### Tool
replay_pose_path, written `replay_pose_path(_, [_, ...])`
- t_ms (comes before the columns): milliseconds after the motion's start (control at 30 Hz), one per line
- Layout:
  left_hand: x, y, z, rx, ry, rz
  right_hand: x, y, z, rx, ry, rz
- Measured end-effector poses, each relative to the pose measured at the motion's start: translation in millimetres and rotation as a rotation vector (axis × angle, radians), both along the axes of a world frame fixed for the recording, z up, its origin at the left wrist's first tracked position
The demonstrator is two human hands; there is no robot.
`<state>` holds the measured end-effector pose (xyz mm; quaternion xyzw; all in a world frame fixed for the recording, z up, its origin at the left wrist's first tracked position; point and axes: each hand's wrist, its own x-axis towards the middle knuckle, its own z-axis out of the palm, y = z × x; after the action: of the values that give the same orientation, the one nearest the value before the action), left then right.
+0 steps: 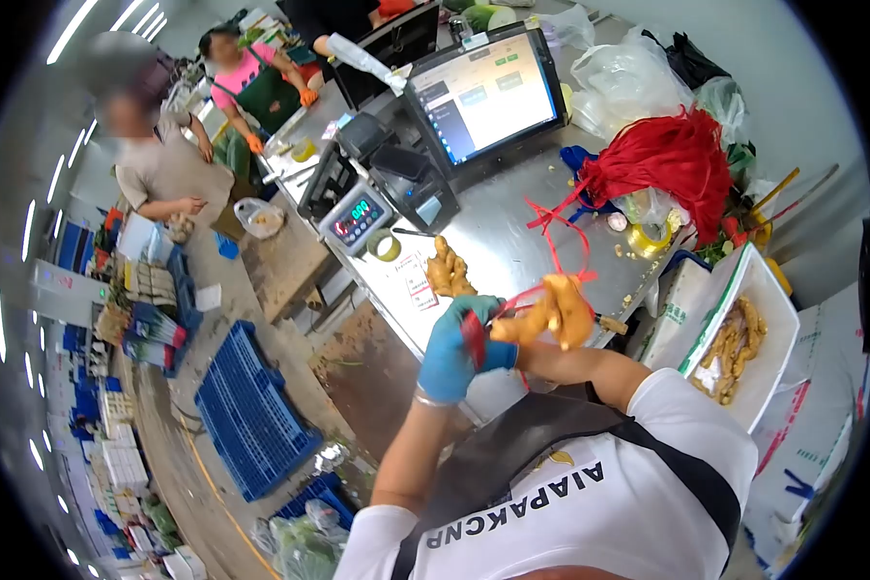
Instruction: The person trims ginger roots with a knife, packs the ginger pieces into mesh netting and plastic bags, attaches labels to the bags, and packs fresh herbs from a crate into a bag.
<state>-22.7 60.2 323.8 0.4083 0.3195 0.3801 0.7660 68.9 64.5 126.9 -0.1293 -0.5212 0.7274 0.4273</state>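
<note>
My left hand point(443, 360), in a blue glove, is closed on a red tie point(473, 338) at the counter's near edge. My right hand point(499, 357), gloved too, comes in from the right close against it. Its fingers look closed but are mostly hidden behind the left hand and the ginger. Just right of both hands is a knobbly piece of ginger point(565, 314), with red tie strands around it and looping above. A second ginger piece point(448, 269) lies on the metal counter point(498, 227) beyond my hands, beside a printed label sheet point(416, 280).
A scale point(356, 215), tape roll point(384, 245) and monitor point(483, 97) stand on the counter. At right are a bundle of red ties point(672, 169) and a white foam box point(778, 314) holding ginger. A blue pallet point(253, 411) lies at left. Two people point(169, 164) stand beyond.
</note>
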Motion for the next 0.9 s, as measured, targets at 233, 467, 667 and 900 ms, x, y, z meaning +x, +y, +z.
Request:
replay_pose_path(233, [-45.9, -4.8, -38.1, 0.431, 0.348, 0.123, 97.1, 53.5, 107.6, -0.193, -0.013, -0.129])
replay_pose_path(467, [-49.6, -17.0, -59.6, 0.245, 0.258, 0.453, 45.5, -6.3, 163.0, 0.527, -0.584, -0.050])
replay_pose_path(667, [-47.1, -34.2, -60.3, 0.191, 0.095, 0.318, 28.7, 11.7, 172.5, -0.031, -0.287, -0.134])
replay_pose_path(900, [-89.2, -49.2, -173.2, -0.391, -0.085, 0.360, 66.2, -0.6, 85.7, -0.565, -0.693, -0.543])
